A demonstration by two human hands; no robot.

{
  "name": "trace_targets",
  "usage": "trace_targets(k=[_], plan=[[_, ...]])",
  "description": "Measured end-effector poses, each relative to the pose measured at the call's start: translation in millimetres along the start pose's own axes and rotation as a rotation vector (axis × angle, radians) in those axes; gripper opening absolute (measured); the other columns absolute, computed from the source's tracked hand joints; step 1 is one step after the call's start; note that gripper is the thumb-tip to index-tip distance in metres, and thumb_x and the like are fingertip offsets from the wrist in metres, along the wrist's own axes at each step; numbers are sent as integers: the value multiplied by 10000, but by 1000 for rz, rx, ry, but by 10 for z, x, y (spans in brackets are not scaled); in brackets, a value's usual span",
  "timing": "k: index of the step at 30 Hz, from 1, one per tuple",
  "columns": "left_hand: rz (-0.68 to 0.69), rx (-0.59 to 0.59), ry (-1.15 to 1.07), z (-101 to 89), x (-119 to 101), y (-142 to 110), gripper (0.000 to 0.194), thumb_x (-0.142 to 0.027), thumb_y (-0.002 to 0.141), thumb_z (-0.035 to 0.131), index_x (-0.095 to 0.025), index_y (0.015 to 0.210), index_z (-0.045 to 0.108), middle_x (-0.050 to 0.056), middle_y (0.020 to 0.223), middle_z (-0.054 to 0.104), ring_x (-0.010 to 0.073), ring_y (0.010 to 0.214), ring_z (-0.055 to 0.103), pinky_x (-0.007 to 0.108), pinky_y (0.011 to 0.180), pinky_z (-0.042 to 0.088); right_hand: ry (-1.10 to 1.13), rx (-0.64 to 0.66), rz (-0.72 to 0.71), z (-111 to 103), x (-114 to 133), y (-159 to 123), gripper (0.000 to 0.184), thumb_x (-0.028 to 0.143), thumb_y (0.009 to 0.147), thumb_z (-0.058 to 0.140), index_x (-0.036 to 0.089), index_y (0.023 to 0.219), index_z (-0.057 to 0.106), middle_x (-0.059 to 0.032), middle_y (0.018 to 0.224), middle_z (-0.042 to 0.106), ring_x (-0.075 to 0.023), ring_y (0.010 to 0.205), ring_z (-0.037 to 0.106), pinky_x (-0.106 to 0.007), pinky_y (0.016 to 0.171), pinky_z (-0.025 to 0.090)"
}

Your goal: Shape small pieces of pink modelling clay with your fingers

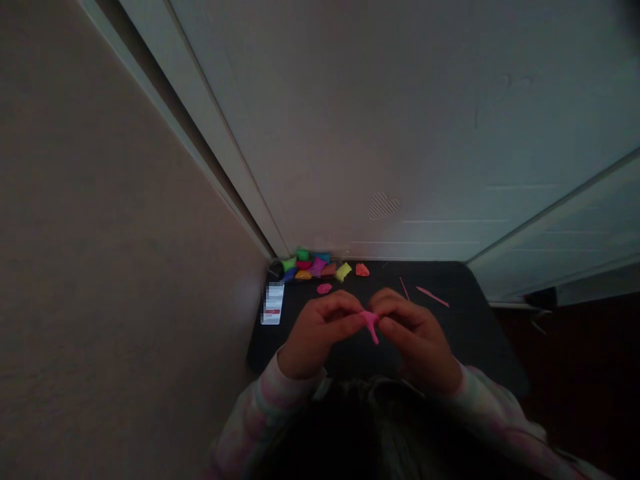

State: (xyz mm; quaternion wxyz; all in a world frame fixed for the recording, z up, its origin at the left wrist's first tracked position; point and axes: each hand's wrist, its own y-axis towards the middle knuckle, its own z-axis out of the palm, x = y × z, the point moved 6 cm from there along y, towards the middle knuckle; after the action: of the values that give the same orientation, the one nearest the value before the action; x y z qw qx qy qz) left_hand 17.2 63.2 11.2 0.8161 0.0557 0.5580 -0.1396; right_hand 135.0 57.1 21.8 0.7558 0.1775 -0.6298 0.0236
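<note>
Between my two hands hangs a small piece of pink modelling clay (371, 322), drawn down into a thin tail. My left hand (320, 331) pinches its left end between thumb and fingertips. On the other side, the thumb and fingers of my right hand (419, 337) close on its right end. Both hands are held above a dark table (465, 340). Just beyond my left hand, a flat pink lump of clay (325, 289) lies on the tabletop.
Several coloured clay packets (317, 267) line the table's back left, with an orange lump (363, 269) beside them. A lit phone (273, 303) lies at the left edge. To the right are a pink modelling tool (433, 297) and a thin pink stick (404, 288). Behind rises a white panel (350, 133).
</note>
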Motion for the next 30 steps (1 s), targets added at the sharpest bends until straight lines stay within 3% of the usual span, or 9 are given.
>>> trace_targets(k=[5, 12, 17, 25, 30], plan=[[-87, 12, -110, 12, 40, -11, 83, -182, 625, 712, -144, 621, 638, -18, 656, 571, 90, 650, 504, 220, 639, 374, 160, 48, 152, 62, -104, 1, 45, 226, 749, 641, 232, 705, 644, 21, 709, 533, -114, 704, 498, -235, 671, 399], [-142, 25, -196, 20, 84, -11, 103, -188, 591, 732, -138, 618, 646, -18, 643, 571, 90, 636, 501, 223, 626, 361, 186, 58, 156, 63, -98, -24, 88, 248, 766, 624, 228, 684, 648, 21, 696, 533, -120, 708, 485, -248, 691, 376], [-151, 42, -197, 33, 93, -12, 112, -211, 600, 727, -138, 617, 643, -13, 640, 580, 103, 643, 513, 240, 637, 360, 214, 22, 151, 45, -109, -28, 216, 318, 826, 538, 214, 669, 646, 7, 699, 531, -131, 706, 478, -261, 677, 367], [-173, 42, -133, 8, 119, -4, 130, -223, 586, 736, -143, 598, 635, -24, 608, 558, 98, 610, 489, 246, 620, 341, 269, 33, 315, 99, -161, -21, 125, 244, 724, 664, 200, 618, 614, 33, 631, 509, -103, 627, 459, -236, 619, 359], [-165, 46, -159, -9, 128, 0, 97, -196, 591, 731, -144, 607, 651, -22, 623, 571, 90, 620, 492, 232, 619, 348, 262, 35, 300, 88, -161, -22, 148, 277, 730, 654, 197, 609, 624, 23, 648, 518, -115, 656, 459, -247, 645, 358]])
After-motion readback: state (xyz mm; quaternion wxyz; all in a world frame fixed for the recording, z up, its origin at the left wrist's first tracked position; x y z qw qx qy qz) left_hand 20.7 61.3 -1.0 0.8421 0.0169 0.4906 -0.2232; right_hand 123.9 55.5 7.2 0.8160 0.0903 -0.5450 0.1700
